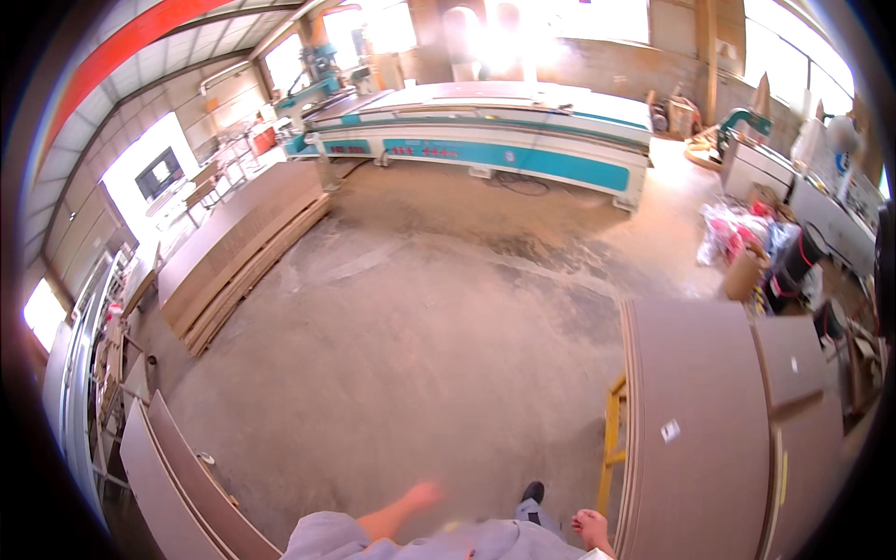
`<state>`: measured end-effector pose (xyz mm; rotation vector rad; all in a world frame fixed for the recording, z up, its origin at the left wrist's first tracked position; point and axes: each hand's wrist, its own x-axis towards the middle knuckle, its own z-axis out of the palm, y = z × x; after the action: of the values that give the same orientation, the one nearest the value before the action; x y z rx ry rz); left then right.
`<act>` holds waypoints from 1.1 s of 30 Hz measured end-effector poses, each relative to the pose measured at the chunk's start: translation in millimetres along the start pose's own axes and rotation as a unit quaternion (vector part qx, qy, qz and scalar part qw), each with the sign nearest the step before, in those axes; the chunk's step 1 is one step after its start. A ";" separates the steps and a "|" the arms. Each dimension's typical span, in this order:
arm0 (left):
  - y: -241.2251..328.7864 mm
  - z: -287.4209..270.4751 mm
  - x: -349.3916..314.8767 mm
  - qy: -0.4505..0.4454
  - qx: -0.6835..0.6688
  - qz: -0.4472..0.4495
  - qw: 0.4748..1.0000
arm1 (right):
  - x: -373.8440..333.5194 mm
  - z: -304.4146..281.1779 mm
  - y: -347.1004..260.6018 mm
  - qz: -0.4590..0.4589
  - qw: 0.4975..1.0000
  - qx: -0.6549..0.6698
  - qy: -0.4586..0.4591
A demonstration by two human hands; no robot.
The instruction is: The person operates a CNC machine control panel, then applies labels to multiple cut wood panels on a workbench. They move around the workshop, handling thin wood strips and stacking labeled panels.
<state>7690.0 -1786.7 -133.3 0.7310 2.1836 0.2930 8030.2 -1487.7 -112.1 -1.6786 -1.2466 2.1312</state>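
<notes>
My left hand (425,495) reaches out low in front of my body, over the bare concrete floor (401,373). Motion smears its fingers, so their pose is unclear, and no object shows in it. At the lower right my right hand (590,528) is closed, fingers curled in, with nothing visible in it. It is nearest to a stack of brown boards (695,420) on a yellow metal frame (611,434), apart from both. A small white label (670,430) lies on the top board. My dark shoe (533,492) shows between my hands.
A long white and teal machine (504,159) spans the back. Stacked boards (247,233) lie at the left, and more panels (177,476) lean at the lower left. Plastic bags (733,229) and rolls (793,266) crowd the right side. Brown panels (793,359) stand beyond the right stack.
</notes>
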 end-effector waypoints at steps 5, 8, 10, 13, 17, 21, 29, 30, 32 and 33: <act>24.6 -91.9 8.0 -0.008 -0.124 -0.131 0.984 | 123.6 85.6 -156.7 -0.075 0.987 -0.085 -0.111; -78.3 -32.1 38.0 0.036 -0.120 -0.178 0.976 | 190.5 156.8 -250.2 -0.126 0.968 -0.154 -0.156; -91.5 -18.6 57.0 -0.002 -0.122 -0.239 0.963 | 246.8 196.2 -297.3 -0.153 0.958 -0.168 -0.173; -94.4 -31.1 112.9 -0.047 -0.132 -0.276 0.951 | 310.2 245.6 -353.4 -0.174 0.959 -0.160 -0.154; -101.0 -107.7 251.4 -0.037 -0.104 -0.209 0.972 | 386.6 287.1 -372.6 -0.078 0.965 -0.221 -0.116; -75.4 -272.5 404.5 0.076 -0.003 -0.042 0.996 | 429.1 285.2 -357.6 0.039 0.950 -0.234 -0.202; -5.6 -593.6 607.5 0.234 -0.144 -0.053 0.960 | 634.9 331.7 -413.1 -0.416 0.698 -0.528 -0.247; -20.6 -600.7 632.7 0.213 -0.095 -0.040 0.972 | 657.7 351.3 -430.8 -0.373 0.711 -0.547 -0.236; -45.9 -590.0 663.8 0.245 -0.070 0.008 0.967 | 705.4 390.6 -482.2 -0.293 0.729 -0.583 -0.205; -55.6 -573.4 673.5 0.303 -0.091 0.040 0.948 | 733.6 414.4 -514.4 -0.258 0.736 -0.598 -0.187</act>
<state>6887.6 -1416.2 -199.8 0.6852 2.6490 0.8436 7226.0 -943.4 -289.7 -0.7730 -3.1534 1.2727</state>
